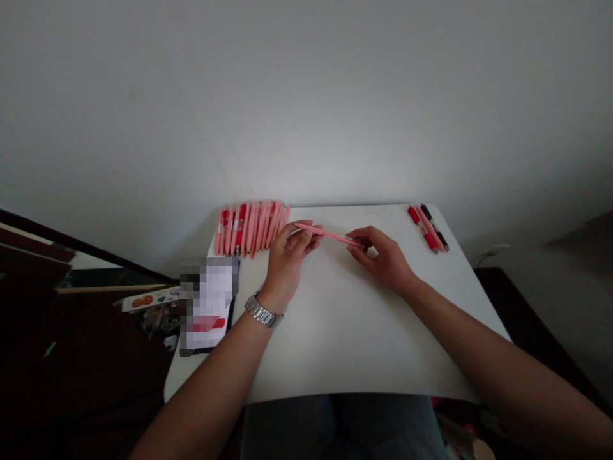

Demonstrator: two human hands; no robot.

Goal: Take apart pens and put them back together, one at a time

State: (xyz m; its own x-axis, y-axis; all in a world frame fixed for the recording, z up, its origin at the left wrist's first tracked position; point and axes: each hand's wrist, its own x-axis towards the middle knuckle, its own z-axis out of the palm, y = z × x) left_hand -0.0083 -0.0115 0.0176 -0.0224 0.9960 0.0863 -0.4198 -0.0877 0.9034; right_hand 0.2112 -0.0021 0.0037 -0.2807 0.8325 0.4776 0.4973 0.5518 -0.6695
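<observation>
A slim pink pen [334,236] is held level above the white table, slanting slightly down to the right. My left hand [290,252] pinches it near its pointed left end, between thumb and fingers. The fingertips of my right hand [380,259] close on its other end, partly hiding it. Whether the pen is one piece or two parts joined, I cannot tell. Close behind my left hand lies a row of pink and red pens [256,227], apparently in clear wrapping.
On the white table [354,345], a tablet or phone [211,306], partly blurred, lies at the left edge. At the far right lie a red pen [422,229], a pink pen [430,227] and a black pen [435,227]. A wall stands behind the table.
</observation>
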